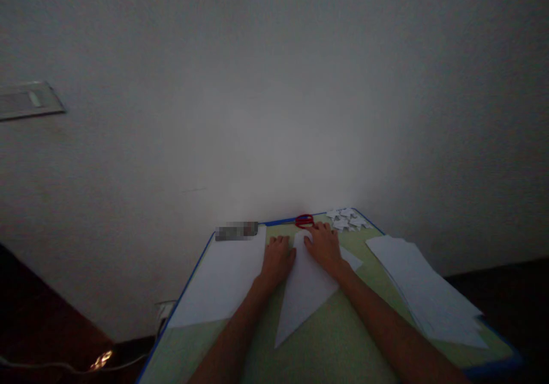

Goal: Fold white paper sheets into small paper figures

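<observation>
Fingers on sharp-cornered, folded white paper

Dim, grainy; wall palest mid-frame, corners dark; warm glint lower left; one patch pixelated.

Folded white paper, flat, sharp-cornered

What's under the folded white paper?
Green tabletop shows along the lower edge of the folded white paper. Right hand covers part of its upper end. Anything directly beneath is hidden; can't tell.
</observation>
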`<state>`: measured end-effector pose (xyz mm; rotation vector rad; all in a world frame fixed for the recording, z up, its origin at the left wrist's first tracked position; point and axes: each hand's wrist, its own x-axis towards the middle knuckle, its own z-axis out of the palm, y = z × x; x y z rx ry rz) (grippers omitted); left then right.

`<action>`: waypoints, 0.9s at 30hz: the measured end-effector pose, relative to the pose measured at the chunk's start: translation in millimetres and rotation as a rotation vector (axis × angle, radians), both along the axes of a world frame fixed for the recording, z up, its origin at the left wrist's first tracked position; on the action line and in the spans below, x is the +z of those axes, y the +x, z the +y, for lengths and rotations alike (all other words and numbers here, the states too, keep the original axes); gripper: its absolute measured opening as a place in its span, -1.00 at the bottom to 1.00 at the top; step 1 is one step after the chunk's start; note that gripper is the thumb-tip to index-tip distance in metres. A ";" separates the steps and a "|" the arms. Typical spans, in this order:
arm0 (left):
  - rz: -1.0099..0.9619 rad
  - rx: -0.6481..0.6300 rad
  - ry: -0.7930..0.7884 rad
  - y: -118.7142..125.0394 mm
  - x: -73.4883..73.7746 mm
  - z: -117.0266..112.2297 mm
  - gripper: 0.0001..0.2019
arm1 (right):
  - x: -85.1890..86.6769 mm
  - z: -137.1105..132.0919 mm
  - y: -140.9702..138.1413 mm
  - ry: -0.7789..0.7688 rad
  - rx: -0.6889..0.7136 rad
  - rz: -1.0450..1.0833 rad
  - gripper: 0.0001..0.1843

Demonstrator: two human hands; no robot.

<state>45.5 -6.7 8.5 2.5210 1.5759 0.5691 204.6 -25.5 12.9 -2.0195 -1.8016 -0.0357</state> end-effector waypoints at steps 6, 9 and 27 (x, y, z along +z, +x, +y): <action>0.013 -0.011 -0.092 -6.5 -1.4 -10.0 -0.40 | -13.3 1.0 3.5 -0.060 -0.121 0.024 -0.28; -0.011 -0.007 -0.146 -9.8 2.0 -10.1 -0.28 | -14.9 4.6 2.2 -0.100 -0.081 0.051 -0.34; -0.397 0.024 -0.241 -12.4 -9.6 4.5 -0.22 | -20.7 24.7 19.2 0.024 0.028 0.299 -0.67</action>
